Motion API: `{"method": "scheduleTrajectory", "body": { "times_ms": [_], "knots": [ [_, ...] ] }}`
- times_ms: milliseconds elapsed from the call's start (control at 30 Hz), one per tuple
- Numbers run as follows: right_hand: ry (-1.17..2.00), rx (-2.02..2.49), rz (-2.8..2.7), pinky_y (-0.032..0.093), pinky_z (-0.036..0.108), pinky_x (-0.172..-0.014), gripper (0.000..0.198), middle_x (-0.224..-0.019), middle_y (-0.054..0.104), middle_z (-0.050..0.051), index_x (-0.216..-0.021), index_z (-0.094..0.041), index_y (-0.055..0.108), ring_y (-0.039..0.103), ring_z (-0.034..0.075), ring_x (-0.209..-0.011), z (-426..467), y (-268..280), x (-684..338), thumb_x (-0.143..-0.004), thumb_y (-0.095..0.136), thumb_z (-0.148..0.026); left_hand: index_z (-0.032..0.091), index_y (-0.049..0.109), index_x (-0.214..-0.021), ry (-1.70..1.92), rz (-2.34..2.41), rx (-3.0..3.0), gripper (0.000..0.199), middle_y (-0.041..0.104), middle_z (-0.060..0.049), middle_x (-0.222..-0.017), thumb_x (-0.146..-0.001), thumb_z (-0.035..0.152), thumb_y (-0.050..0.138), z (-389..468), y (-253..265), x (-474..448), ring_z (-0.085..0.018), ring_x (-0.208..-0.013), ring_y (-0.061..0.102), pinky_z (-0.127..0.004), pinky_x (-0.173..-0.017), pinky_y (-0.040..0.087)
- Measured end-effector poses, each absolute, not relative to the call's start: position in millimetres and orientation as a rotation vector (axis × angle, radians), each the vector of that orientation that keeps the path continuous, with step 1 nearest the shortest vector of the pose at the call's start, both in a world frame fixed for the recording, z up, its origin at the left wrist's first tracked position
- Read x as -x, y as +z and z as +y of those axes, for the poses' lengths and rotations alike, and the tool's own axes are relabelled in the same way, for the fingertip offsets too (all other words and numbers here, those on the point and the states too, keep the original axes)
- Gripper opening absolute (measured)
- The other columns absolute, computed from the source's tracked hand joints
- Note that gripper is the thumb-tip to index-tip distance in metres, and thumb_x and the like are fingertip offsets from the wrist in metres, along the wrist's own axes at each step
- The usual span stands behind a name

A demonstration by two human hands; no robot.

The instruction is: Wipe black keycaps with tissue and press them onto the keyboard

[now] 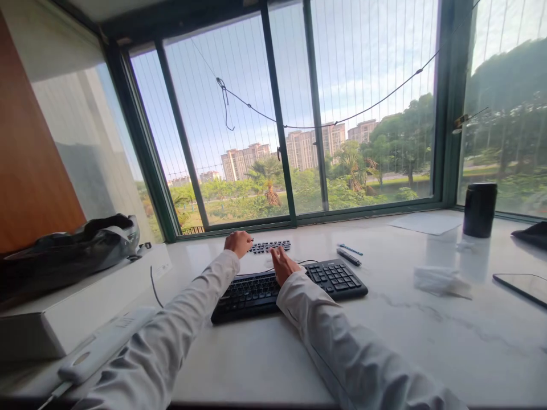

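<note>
A black keyboard (250, 291) lies on the white marbled counter, its middle covered by my right hand and sleeve. Behind it, rows of small black pieces that look like loose keycaps (273, 246) are laid out on the surface. My left hand (238, 243) is at the left end of these rows, fingers curled together in a pinch; whatever is between the fingertips is too small to make out. Over the keyboard's back edge, my right hand (284, 265) has its fingers stretched out and somewhat apart, with nothing visible in them. A thin cable runs behind the keyboard.
Right of the keycaps lie a black pen (349, 257) and a thin blue tool (351, 249). Farther right are a clear plastic bag (440, 281), a black cylinder (480, 209), paper (425, 223) and a phone-like slab (523, 286). At left, a white box (55, 324) carries a black bag (64, 256), beside a power strip (100, 344).
</note>
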State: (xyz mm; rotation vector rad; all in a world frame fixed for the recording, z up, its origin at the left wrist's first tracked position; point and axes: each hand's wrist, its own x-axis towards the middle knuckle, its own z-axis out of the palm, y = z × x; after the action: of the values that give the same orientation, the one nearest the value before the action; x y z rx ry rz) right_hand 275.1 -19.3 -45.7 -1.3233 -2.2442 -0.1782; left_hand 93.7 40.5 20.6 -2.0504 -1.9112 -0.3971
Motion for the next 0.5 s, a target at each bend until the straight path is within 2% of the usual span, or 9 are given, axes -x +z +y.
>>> {"method": "scheduleTrajectory", "body": {
  "times_ms": [67,200,267,400,500],
  "knots": [
    [-0.136,1.390,-2.218,0.045,0.029,-0.074,0.056,-0.115,0.050,0.014,-0.121,-0.013,0.046,0.056,0.019,-0.091,-17,-45,-278,-0.068,0.050,0.000,0.027,0.070,-0.099,-0.481,-1.847,2.039,0.030,0.069,-0.005,-0.103,-0.082,0.040,0.049,24,20,-106,-0.022,-0.102,0.058,-0.028,-0.084,0.042],
    [-0.110,1.451,-2.183,0.045,0.030,-0.071,0.030,-0.102,0.059,0.010,-0.105,-0.017,0.058,0.060,0.019,-0.085,-14,-43,-286,-0.079,0.046,-0.010,0.030,0.070,-0.097,-0.753,-1.673,2.070,0.026,0.069,-0.002,-0.103,-0.082,0.039,0.051,-6,7,-127,-0.020,-0.097,0.061,-0.028,-0.080,0.044],
    [-0.058,1.487,-2.108,0.043,0.029,-0.074,0.026,-0.099,0.063,0.008,-0.101,-0.022,0.062,0.060,0.019,-0.088,-13,-44,-289,-0.083,0.045,-0.017,0.029,0.071,-0.096,-0.878,-1.671,2.064,0.024,0.069,-0.002,-0.101,-0.082,0.037,0.053,-16,-2,-134,-0.019,-0.094,0.062,-0.028,-0.077,0.045],
    [0.083,1.505,-1.942,0.041,0.029,-0.077,0.026,-0.087,0.068,0.006,-0.098,-0.025,0.067,0.061,0.021,-0.087,-3,-50,-293,-0.083,0.045,-0.024,0.028,0.072,-0.092,-0.865,-1.636,2.142,0.021,0.070,-0.004,-0.096,-0.082,0.033,0.055,-28,-18,-141,-0.019,-0.089,0.064,-0.028,-0.074,0.046],
    [0.478,1.435,-1.608,0.040,0.033,-0.080,0.023,-0.076,0.067,0.006,-0.091,-0.022,0.070,0.061,0.024,-0.086,9,-56,-298,-0.076,0.054,-0.030,0.028,0.072,-0.094,-0.859,-1.547,2.217,0.021,0.070,-0.004,-0.094,-0.082,0.033,0.055,-29,-24,-141,-0.019,-0.086,0.064,-0.029,-0.074,0.047]
  ]
}}
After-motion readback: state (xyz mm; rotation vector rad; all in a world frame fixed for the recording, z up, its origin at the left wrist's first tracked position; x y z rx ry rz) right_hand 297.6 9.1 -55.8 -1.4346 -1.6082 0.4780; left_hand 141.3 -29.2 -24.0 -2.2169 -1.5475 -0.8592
